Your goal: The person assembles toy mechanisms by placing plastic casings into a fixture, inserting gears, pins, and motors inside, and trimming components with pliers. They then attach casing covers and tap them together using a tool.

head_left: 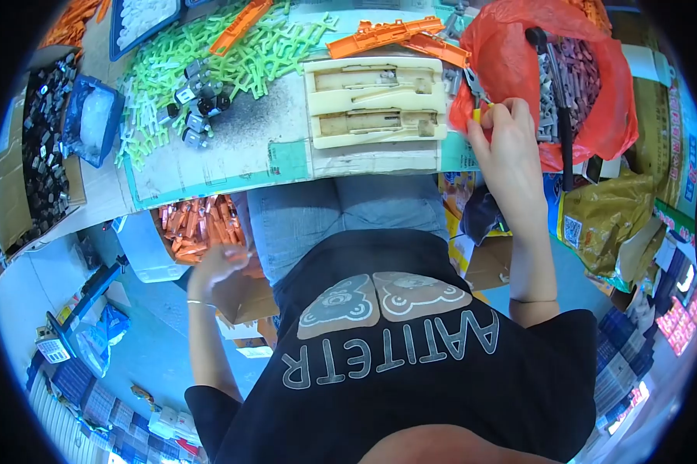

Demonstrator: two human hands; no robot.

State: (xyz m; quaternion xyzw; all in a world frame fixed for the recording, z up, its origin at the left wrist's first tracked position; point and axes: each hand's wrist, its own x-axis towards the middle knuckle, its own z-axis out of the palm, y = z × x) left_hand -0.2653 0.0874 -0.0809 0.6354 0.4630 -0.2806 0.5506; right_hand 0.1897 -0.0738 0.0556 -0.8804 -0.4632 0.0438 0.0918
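Upper right of the frame, the R hand (512, 147) was at the front part of the desk (209, 176), its grip pinching a small tool w/ a yellow handle (477, 114), thumb on one side & fingers on the other. The tool's metal end pointed up, just beside the red bag (497, 35). That bag lay open w/ grey parts (584, 66) inside & a long black bar (566, 131) at its L side.

Upper ctr, the cream mold (375, 101) lay flat to the L of the R hand, apart from it, w/ two long troughs, one above the other. Orange strips (383, 36) lay just above it, ends overlapping. More to the L, a wide spread of green pieces (263, 58) covered the desk, w/ a cluster of blk & grey blocks (200, 104) among them & another orange strip (241, 25) on top.

Upper L, a blue tray (93, 120) held smth whitish; a blue tub (143, 19) held white pieces; a carton (12, 166) held dark parts.

L of ctr, below desk level, the L hand (215, 269) was at the lower edge of a pile of orange parts (197, 228) in a box. Its fingers were bent & blurred; can't tell whether its grip held anything.
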